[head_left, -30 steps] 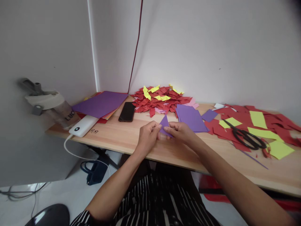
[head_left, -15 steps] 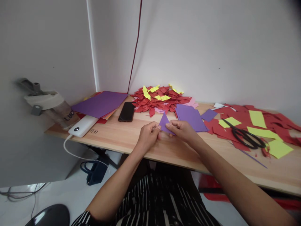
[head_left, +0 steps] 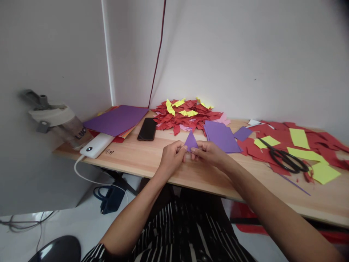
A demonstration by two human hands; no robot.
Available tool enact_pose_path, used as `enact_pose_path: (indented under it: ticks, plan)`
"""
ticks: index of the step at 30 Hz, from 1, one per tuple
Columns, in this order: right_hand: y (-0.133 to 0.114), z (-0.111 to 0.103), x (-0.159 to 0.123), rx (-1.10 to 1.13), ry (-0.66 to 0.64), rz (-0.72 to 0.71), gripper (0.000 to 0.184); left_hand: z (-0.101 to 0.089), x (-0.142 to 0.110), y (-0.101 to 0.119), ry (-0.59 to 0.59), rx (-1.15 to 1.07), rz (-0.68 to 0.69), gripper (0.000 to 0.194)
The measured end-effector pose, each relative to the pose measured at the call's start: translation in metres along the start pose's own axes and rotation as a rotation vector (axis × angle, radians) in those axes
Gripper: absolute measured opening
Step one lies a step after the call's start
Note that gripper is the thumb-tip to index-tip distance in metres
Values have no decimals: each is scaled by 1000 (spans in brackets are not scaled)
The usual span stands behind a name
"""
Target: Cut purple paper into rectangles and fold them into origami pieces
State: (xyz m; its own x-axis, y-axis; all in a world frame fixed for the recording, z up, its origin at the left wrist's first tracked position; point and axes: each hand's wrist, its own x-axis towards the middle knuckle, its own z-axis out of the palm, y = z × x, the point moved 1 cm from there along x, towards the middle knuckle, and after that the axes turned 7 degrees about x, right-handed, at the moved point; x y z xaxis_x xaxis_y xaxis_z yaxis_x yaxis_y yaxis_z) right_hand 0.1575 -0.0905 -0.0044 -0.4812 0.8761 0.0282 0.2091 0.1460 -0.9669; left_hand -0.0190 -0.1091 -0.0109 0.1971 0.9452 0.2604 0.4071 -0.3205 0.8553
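A small folded purple paper (head_left: 191,141) shows as a triangle with its tip pointing away from me. My left hand (head_left: 173,155) pinches its left lower corner between thumb and fingers. On the other side, my right hand (head_left: 206,151) grips the right lower part, the thumb lying on the front face. Both hands are just above the table near its front edge. The lower edge of the folded paper is partly hidden by my fingers. Just beyond my right hand lies a stack of purple paper squares (head_left: 221,135).
A heap of folded red and yellow pieces (head_left: 188,112) lies against the wall. Black scissors (head_left: 286,160) rest among red and yellow scraps at right. To the left are a phone (head_left: 147,129), purple sheets (head_left: 117,119), a white power bank (head_left: 98,145) and a bottle (head_left: 64,125).
My right thumb has slid lower and left along the folded paper, and more of its triangular face shows. The left hand keeps its pinch in nearly the same place.
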Motion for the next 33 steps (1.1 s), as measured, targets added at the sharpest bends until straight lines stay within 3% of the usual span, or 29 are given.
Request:
enact_pose_path:
  ticks: [6,12,21,24,29,33]
  plan:
    - [1,-3,-1,-107,95,44,40,0,-1,3,65,-10,18,32]
    - [2,-3,-2,-25,-3,47,41,-2,-1,1,102,-17,5,34]
    - [2,-4,-5,-20,2,118,47,-4,-1,0,121,-67,8,35]
    - [-1,-4,-6,-5,-14,126,50,-2,1,-2,57,-141,-20,33]
    - [0,-2,-3,-55,12,72,52,3,1,-2,-181,-173,-3,32]
    - [3,-1,-2,-65,13,30,49,3,0,1,-281,-162,1,35]
